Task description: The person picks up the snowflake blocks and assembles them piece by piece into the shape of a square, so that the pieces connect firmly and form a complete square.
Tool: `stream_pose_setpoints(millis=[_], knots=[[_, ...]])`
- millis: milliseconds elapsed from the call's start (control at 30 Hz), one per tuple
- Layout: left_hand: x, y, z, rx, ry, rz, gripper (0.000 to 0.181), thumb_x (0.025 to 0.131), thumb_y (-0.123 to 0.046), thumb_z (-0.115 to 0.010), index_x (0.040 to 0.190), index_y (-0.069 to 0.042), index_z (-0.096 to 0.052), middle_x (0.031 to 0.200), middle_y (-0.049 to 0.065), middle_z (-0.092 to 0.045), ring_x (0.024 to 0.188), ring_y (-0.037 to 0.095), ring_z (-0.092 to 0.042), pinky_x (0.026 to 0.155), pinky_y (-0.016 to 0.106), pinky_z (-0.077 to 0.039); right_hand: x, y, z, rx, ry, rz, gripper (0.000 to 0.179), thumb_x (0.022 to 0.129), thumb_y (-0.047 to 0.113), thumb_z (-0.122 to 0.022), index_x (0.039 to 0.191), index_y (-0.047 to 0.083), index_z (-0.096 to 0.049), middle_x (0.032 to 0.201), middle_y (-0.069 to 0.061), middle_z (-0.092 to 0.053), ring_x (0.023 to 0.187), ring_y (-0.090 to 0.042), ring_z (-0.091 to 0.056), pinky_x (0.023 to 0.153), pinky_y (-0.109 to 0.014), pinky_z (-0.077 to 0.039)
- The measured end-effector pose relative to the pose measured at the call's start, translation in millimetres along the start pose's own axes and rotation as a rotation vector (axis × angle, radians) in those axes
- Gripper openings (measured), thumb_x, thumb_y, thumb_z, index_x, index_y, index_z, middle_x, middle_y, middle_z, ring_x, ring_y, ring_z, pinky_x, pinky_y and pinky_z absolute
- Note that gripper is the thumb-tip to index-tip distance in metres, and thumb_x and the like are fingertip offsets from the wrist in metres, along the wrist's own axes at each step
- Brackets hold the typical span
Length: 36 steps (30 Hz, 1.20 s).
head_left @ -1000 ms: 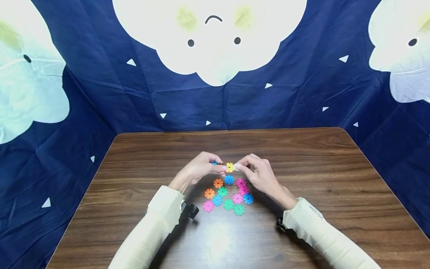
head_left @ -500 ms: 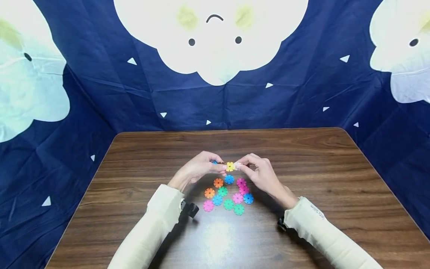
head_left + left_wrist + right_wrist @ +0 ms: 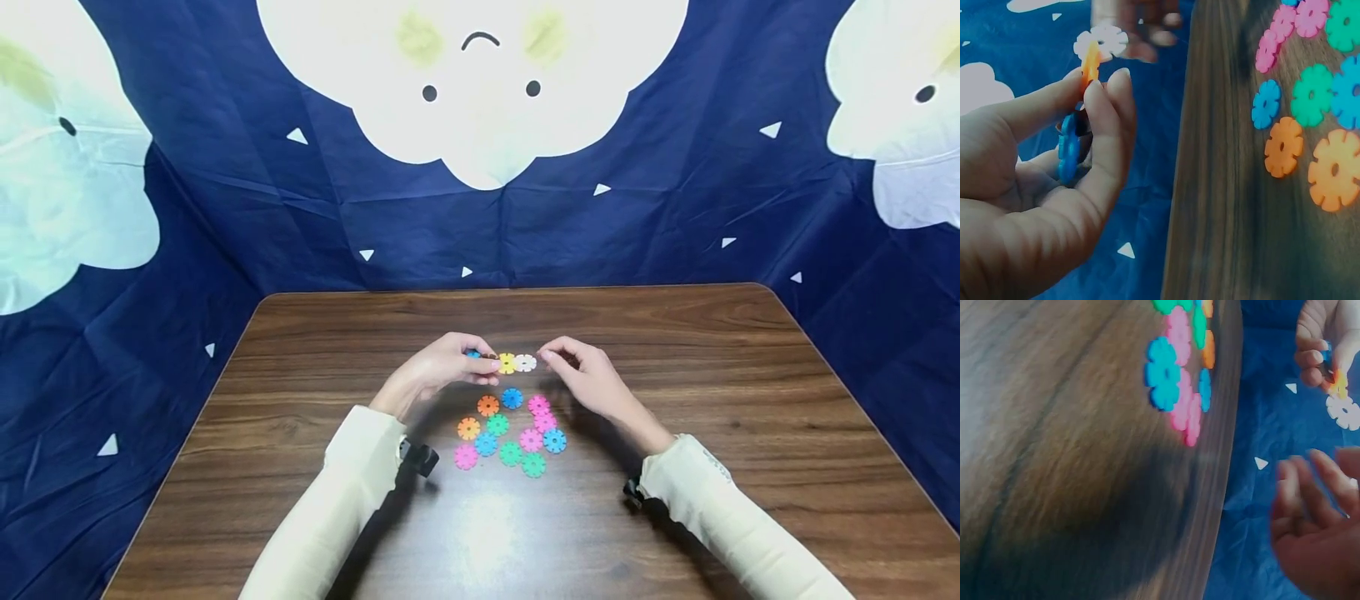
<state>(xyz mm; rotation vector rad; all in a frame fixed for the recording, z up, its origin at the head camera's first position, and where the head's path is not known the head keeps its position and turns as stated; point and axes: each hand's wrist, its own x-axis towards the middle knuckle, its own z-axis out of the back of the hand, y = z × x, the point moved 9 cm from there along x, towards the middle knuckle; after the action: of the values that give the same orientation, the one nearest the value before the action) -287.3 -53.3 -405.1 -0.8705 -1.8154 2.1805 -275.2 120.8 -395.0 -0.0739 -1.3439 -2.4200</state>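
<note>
Above the table, my left hand [image 3: 446, 367] pinches a short chain of notched plastic discs between thumb and fingers. A white disc [image 3: 525, 363] sits at its free end, joined to a yellow disc [image 3: 507, 363]. Farther in, a blue disc [image 3: 1069, 150] shows between palm and fingers, with a dark piece partly hidden beside it. The white disc [image 3: 1109, 42] stands at an angle to the yellow one in the left wrist view. My right hand [image 3: 588, 379] is just right of the white disc, apart from it, its fingers loosely bent and holding nothing.
Loose notched discs lie on the wooden table [image 3: 315, 467] in front of the hands: several pink and green ones, some blue, and two orange [image 3: 488, 406]. A dark blue cloth with clouds [image 3: 420, 225] hangs behind the table's far edge.
My right hand has let go of the white disc and drawn slightly right. The white disc now stays on the yellow one, and my left hand has shifted slightly up and left with the chain.
</note>
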Motion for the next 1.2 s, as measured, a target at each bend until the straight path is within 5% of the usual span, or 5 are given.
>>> stream_pose_setpoints(millis=[300, 667, 933, 1200], knots=[[-2.9, 3.1, 3.3, -0.043, 0.031, -0.003, 0.030, 0.093, -0.006, -0.059, 0.121, 0.002, -0.056, 0.100, 0.020, -0.066, 0.080, 0.016, -0.065, 0.074, 0.025, -0.055, -7.9, -21.7, -28.4, -0.257, 0.238, -0.084, 0.013, 0.085, 0.020, -0.073, 0.091, 0.010, -0.067, 0.088, -0.002, -0.063, 0.080, -0.012, -0.057, 0.074, -0.028, -0.049], [-3.4, 1.9, -0.6, -0.073, 0.081, -0.013, 0.030, 0.094, -0.007, -0.057, 0.123, 0.001, -0.057, 0.098, 0.014, -0.063, 0.080, 0.015, -0.061, 0.073, 0.023, -0.053, -11.9, -25.9, -40.3, -0.394, 0.269, -0.120, 0.021, 0.077, 0.016, -0.079, 0.085, 0.011, -0.060, 0.085, -0.002, -0.053, 0.080, -0.014, -0.048, 0.073, -0.029, -0.043], [-2.7, 3.2, -2.4, -0.102, 0.102, -0.028, 0.027, 0.096, -0.014, -0.057, 0.119, 0.001, -0.059, 0.097, 0.011, -0.063, 0.080, 0.014, -0.059, 0.074, 0.022, -0.052, -10.8, -26.0, -27.3, -0.171, 0.220, -0.157, 0.020, 0.080, 0.014, -0.076, 0.086, 0.010, -0.058, 0.071, 0.002, -0.061, 0.062, -0.008, -0.054, 0.060, -0.022, -0.045], [-2.6, -1.0, -1.2, -0.097, 0.080, -0.067, 0.027, 0.095, -0.004, -0.056, 0.119, 0.007, -0.055, 0.092, 0.006, -0.064, 0.082, 0.014, -0.063, 0.071, 0.018, -0.052, -1.8, -16.7, -4.9, 0.184, 0.118, -0.196, 0.013, 0.089, 0.014, -0.067, 0.095, 0.003, -0.063, 0.080, -0.011, -0.071, 0.078, -0.035, -0.066, 0.065, -0.034, -0.056]])
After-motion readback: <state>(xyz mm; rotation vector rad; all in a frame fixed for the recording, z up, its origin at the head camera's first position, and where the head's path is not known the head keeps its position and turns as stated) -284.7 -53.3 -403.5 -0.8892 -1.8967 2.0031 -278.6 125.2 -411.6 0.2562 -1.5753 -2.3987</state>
